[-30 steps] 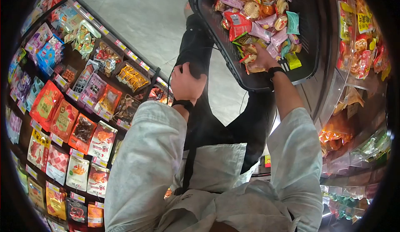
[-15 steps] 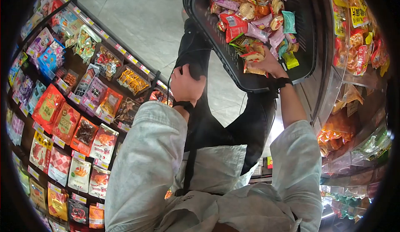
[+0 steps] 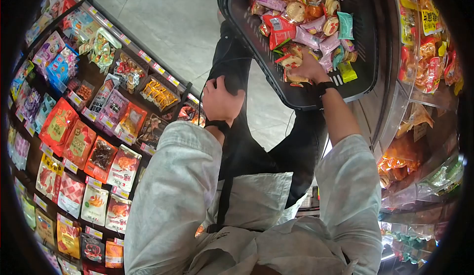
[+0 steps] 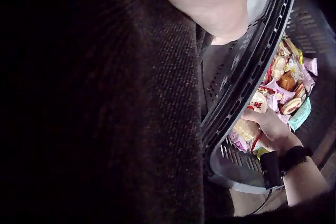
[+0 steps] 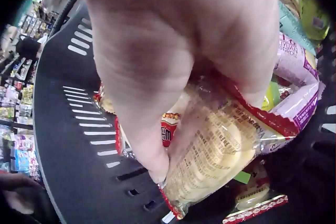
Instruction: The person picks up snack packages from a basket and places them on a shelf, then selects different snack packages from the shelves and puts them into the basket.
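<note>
My right hand (image 3: 307, 71) is inside a black shopping basket (image 3: 365, 65). In the right wrist view its thumb and fingers pinch a clear packet (image 5: 215, 153) of pale biscuits, with printed lettering and red ends. Around it lie several small wrapped snacks: purple packets (image 3: 307, 39), a red bag (image 3: 281, 29), a teal packet (image 3: 345, 25) and a yellow-green one (image 3: 347, 71). My left hand (image 3: 222, 102) rests on the knee of the black trousers (image 3: 229, 52), outside the basket, fingers bent loosely over it.
On the left, a sloping display shelf carries rows of snack bags (image 3: 94, 205) behind price tags. Clear bins of packaged snacks (image 3: 432, 67) stand at the right, close to the basket. Grey floor tiles (image 3: 163, 18) show between shelf and basket.
Inside the basket my right hand has shifted slightly, first toward the right and then back left among the packets. My left hand stays on the knee.
</note>
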`<action>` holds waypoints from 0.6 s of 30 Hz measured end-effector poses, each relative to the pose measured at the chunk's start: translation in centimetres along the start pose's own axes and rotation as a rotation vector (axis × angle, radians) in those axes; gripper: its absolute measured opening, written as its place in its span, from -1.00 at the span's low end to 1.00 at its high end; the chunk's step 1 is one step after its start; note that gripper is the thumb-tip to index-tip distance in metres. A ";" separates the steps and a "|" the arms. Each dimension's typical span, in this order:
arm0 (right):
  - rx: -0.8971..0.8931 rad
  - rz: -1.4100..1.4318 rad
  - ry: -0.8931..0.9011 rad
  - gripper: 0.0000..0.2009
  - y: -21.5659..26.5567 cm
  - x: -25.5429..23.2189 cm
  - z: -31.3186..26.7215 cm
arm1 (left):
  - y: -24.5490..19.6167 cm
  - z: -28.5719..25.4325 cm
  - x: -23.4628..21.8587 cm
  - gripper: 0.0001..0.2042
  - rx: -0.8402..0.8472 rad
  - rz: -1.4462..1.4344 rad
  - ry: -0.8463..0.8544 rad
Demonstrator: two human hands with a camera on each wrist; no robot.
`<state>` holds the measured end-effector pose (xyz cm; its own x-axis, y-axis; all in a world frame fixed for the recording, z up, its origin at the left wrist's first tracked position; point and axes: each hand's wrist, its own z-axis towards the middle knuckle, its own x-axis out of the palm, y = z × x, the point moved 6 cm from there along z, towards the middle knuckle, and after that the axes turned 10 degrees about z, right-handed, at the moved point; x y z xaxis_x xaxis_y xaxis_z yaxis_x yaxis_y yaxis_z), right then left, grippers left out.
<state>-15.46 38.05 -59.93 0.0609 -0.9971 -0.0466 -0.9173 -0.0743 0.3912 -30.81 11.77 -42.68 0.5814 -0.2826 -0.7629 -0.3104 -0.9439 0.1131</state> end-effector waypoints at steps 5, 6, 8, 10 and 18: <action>0.020 -0.084 -0.008 0.02 -0.8 -0.1 0.5 | -0.2 0.1 -0.3 -0.40 -0.003 -0.023 0.012; 0.021 -0.071 -0.009 0.02 -0.9 -0.1 0.5 | -0.2 0.1 -0.3 -0.39 -0.003 -0.017 0.009; 0.008 -0.009 -0.014 0.01 -1.1 -0.2 0.3 | -0.1 0.2 -0.2 -0.39 -0.003 -0.004 0.003; -0.020 0.084 -0.022 -0.01 -1.6 -0.3 -0.4 | -0.3 0.1 -0.3 -0.39 -0.003 -0.012 0.004; -0.190 0.324 -0.083 -0.11 -1.6 -1.8 -4.7 | -0.7 0.2 -0.7 -0.40 -0.002 -0.010 -0.003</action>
<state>-12.24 39.83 -56.14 -0.2592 -0.9651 0.0364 -0.7939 0.2344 0.5610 -31.10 12.62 -42.36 0.5819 -0.2731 -0.7660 -0.3035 -0.9468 0.1070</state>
